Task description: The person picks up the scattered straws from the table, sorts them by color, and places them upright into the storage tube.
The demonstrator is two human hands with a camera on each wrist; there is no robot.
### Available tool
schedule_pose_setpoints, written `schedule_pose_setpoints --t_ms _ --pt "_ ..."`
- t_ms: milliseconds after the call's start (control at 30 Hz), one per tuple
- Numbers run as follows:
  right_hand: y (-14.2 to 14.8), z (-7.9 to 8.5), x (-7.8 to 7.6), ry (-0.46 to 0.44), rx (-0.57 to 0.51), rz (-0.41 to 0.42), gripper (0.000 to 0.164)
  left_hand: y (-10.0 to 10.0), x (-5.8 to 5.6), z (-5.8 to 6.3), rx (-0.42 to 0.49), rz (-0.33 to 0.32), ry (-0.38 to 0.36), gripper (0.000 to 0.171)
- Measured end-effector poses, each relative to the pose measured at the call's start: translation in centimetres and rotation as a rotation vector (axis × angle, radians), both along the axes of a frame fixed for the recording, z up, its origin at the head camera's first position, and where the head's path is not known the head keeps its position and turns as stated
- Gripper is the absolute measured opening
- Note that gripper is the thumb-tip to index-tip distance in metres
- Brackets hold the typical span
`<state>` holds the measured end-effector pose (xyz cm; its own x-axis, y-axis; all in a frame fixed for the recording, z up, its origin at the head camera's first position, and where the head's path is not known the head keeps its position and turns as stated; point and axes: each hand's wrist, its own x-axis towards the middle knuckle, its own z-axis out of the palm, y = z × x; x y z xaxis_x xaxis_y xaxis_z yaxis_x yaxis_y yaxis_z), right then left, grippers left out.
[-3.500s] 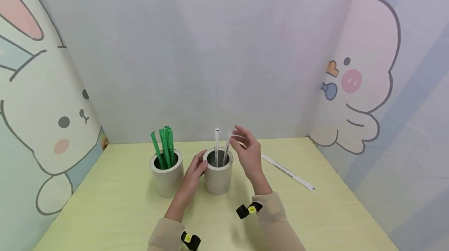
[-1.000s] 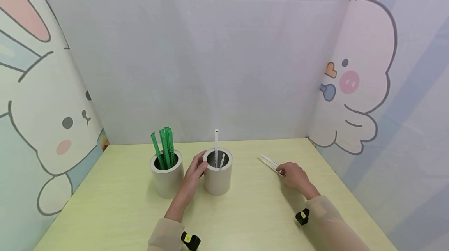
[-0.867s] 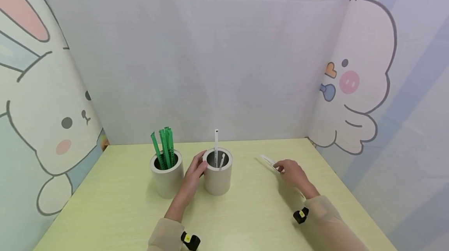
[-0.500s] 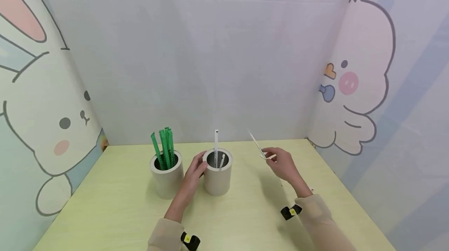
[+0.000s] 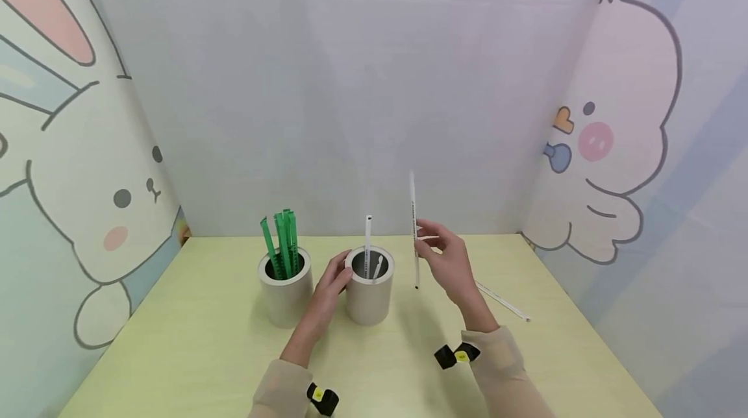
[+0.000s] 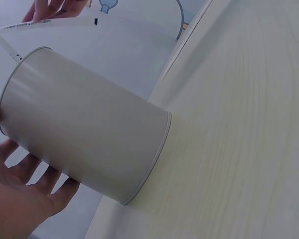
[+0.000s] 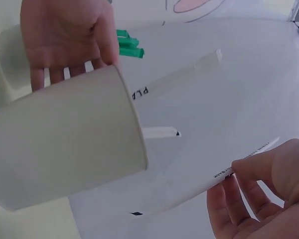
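My left hand [image 5: 327,289] grips the side of a pale grey cup [image 5: 369,304], which stands upright on the table; its thumb and fingers wrap the cup near the rim. Two white wrapped straws lean inside: one [image 5: 368,233] sticks up well above the rim, the other [image 5: 377,267] appears shorter. Just right of the cup, my right hand [image 5: 450,265] pinches another white wrapped straw [image 5: 413,200] between thumb and fingers. That straw is nearly upright, raised off the table. In the right wrist view the pinched straw [image 7: 189,198] carries dark printing, and its lower end points toward the cup's side.
A second grey cup [image 5: 285,304] stands to the left, holding several green wrapped straws [image 5: 283,243]. On the table [image 5: 193,353], right of my right wrist, lies a white wrapped straw [image 5: 504,302]. Cartoon-printed curtains [image 5: 350,100] close off the back and sides.
My right hand has picked a white straw off the table at the right, lifted it, turned it upright and carried it left toward the cup. My left hand keeps its grip.
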<state>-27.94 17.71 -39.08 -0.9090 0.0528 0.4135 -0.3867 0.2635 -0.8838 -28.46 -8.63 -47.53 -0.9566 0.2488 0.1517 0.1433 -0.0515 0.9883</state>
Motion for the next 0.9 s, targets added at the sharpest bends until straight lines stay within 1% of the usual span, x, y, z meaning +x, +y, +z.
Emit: schedule_pose_setpoints --t_ms 367,467,567,667,900 --pt "-3.0 1.1 -0.4 0.139 -0.350 0.004 0.043 0.2 -0.1 0.0 -0.008 0.005 -0.003 0.052" --pt "-4.0 1.2 -0.5 0.178 -0.406 0.004 0.043 0.2 0.1 0.1 -0.009 0.005 -0.003 0.052" --pt "-4.8 1.2 -0.7 0.208 -0.427 -0.004 0.043 0.1 0.1 0.1 -0.012 0.001 -0.002 0.052" --pt "-5.5 0.7 -1.0 0.217 -0.432 -0.013 0.041 0.1 0.2 0.2 -0.012 0.001 -0.003 0.052" --pt "-6.6 -0.8 -1.3 0.194 -0.372 -0.028 0.040 0.2 0.2 0.3 -0.004 0.001 -0.005 0.052"
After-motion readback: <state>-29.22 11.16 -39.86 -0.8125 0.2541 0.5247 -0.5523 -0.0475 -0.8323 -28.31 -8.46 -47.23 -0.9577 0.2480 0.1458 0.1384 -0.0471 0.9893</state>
